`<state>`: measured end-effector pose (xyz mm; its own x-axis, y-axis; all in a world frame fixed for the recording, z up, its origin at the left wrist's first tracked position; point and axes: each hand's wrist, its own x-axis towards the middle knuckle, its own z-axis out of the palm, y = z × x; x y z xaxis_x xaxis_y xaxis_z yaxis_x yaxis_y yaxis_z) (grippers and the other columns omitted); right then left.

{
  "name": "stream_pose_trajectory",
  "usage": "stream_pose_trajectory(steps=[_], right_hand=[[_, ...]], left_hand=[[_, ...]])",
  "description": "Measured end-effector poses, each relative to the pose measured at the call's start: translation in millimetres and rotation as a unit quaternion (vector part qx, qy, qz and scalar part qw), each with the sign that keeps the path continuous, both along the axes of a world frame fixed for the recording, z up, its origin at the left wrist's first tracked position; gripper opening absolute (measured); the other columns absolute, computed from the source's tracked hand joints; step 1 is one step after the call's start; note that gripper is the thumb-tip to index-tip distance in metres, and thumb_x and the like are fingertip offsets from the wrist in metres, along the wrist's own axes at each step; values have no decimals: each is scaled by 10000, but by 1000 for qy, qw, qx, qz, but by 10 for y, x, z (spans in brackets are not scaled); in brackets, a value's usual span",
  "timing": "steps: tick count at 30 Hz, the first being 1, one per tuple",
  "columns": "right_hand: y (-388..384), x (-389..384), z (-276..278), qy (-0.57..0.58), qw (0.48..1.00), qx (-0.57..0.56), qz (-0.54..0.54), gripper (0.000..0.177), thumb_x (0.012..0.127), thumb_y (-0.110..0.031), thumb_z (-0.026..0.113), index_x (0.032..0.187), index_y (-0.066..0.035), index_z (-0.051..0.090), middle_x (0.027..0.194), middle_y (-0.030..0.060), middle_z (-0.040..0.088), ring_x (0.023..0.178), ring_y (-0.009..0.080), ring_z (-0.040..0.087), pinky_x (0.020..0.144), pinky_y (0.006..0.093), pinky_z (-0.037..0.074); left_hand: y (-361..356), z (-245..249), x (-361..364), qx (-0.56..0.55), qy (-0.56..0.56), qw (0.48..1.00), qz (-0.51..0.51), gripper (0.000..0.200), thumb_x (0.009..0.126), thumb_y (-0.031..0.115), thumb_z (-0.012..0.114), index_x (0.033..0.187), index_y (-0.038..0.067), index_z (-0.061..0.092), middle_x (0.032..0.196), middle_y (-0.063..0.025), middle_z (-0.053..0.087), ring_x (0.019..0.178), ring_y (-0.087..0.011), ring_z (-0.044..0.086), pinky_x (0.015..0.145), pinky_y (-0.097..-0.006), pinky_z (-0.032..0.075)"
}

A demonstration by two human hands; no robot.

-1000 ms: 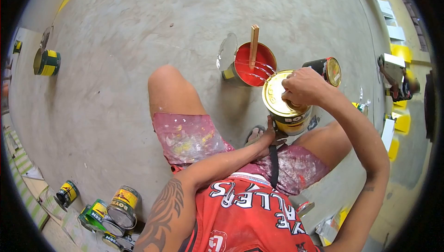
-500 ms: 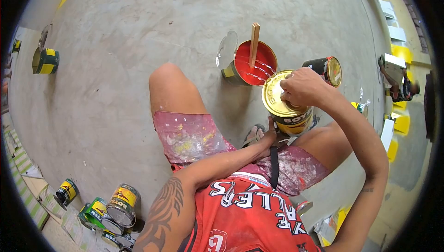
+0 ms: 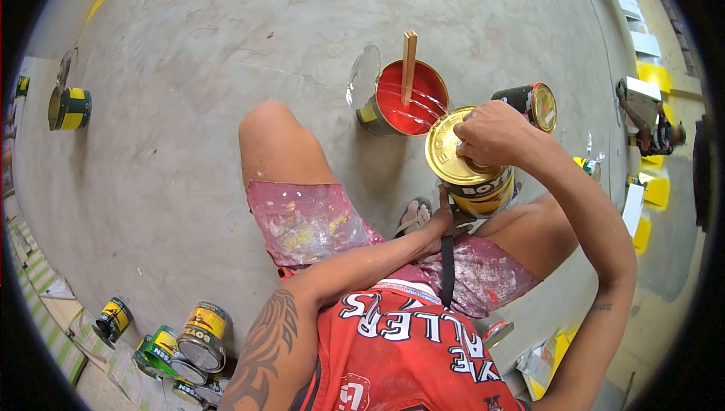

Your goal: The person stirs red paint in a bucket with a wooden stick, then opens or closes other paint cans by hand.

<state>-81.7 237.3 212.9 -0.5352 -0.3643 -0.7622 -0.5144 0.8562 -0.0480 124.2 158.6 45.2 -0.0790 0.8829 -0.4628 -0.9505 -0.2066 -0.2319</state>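
A yellow-and-black paint can with a gold lid leans over toward an open can of red paint. Several thin streams of clear liquid run from the lid's edge into the red paint. My right hand is closed on top of the gold lid, fingers curled at its middle; the fingertips are partly hidden. Low on the tilted can, my left hand grips its base, the fingers largely behind it. A wooden stick stands in the red paint, and the lid flap hangs off that can's left rim.
A dark can with a gold top lies behind my right hand. Several paint cans are grouped at lower left. Another open can is at far left. A person is at the far right near yellow and white pieces.
The view has shifted slightly. Both hands keep their hold on the tilted can, and the liquid still streams into the red paint.
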Motion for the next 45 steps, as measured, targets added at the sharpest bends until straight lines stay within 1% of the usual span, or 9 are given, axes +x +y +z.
stream_pose_trajectory(steps=[8, 10, 14, 17, 26, 28, 35, 44, 45], right_hand=[[-61, -67, -23, -25, 999, 36, -3, 331, 882, -346, 718, 883, -16, 740, 792, 195, 722, 805, 377, 712, 739, 473, 539], [-61, -77, -25, -24, 999, 41, -5, 328, 887, -343, 714, 897, -16, 742, 794, 193, 724, 805, 375, 714, 736, 470, 541], [-59, -81, -26, -21, 999, 37, 2, 328, 884, -345, 716, 898, -19, 749, 795, 193, 725, 805, 371, 716, 731, 469, 540], [-85, -100, -16, -32, 998, 45, 7, 325, 882, -346, 718, 888, -23, 753, 795, 190, 725, 801, 367, 717, 728, 468, 539], [-84, -107, -44, -22, 999, 44, 23, 309, 879, -332, 717, 890, -25, 754, 789, 190, 725, 792, 361, 718, 725, 468, 542], [-97, -127, -63, -31, 998, 52, 13, 302, 881, -324, 712, 892, -25, 752, 792, 191, 725, 797, 365, 718, 730, 469, 543], [-85, -154, -83, -36, 998, 53, 18, 287, 875, -314, 713, 892, -30, 750, 785, 193, 723, 791, 371, 715, 725, 475, 543], [-139, -161, -91, -48, 996, 78, 15, 286, 860, -312, 722, 875, -28, 750, 776, 199, 719, 774, 378, 710, 705, 477, 539], [-132, -155, -85, -32, 998, 55, 20, 230, 830, -243, 712, 832, -20, 767, 777, 209, 724, 760, 367, 725, 689, 461, 556]], left_hand=[[-32, 107, -69, -47, 53, 997, -35, 1180, 849, 945, 74, 1592, 80, 374, 1543, -110, 526, 1367, -241, 533, 1084, -360, 470], [58, -78, 29, 51, -26, 998, 9, 1183, 844, 947, 77, 1597, 80, 361, 1539, -107, 529, 1375, -242, 526, 1111, -366, 454], [66, -33, 6, 31, -34, 999, -3, 1184, 841, 948, 85, 1598, 78, 354, 1538, -112, 528, 1386, -246, 520, 1130, -378, 449], [93, -37, 55, 56, -18, 997, 41, 1183, 839, 948, 94, 1597, 78, 356, 1536, -113, 529, 1396, -251, 513, 1145, -388, 445], [-11, 112, -62, 0, 54, 999, -5, 1182, 848, 946, 73, 1595, 78, 363, 1524, -110, 542, 1365, -256, 524, 1150, -404, 396], [144, -152, 49, 66, -54, 996, 8, 1178, 849, 944, 72, 1596, 80, 360, 1542, -120, 523, 1369, -264, 522, 1151, -404, 400], [157, -142, 59, 70, -57, 996, 9, 1160, 860, 925, 42, 1602, 89, 350, 1563, -130, 504, 1467, -244, 433, 1194, -431, 371], [0, 209, -133, -12, 5, 999, -44, 1147, 870, 902, 6, 1606, 90, 343, 1566, -125, 507, 1499, -246, 391, 1202, -445, 369], [6, 220, -134, -20, 11, 999, -50, 1145, 871, 900, 2, 1606, 90, 343, 1566, -124, 507, 1502, -246, 386, 1203, -447, 369]])
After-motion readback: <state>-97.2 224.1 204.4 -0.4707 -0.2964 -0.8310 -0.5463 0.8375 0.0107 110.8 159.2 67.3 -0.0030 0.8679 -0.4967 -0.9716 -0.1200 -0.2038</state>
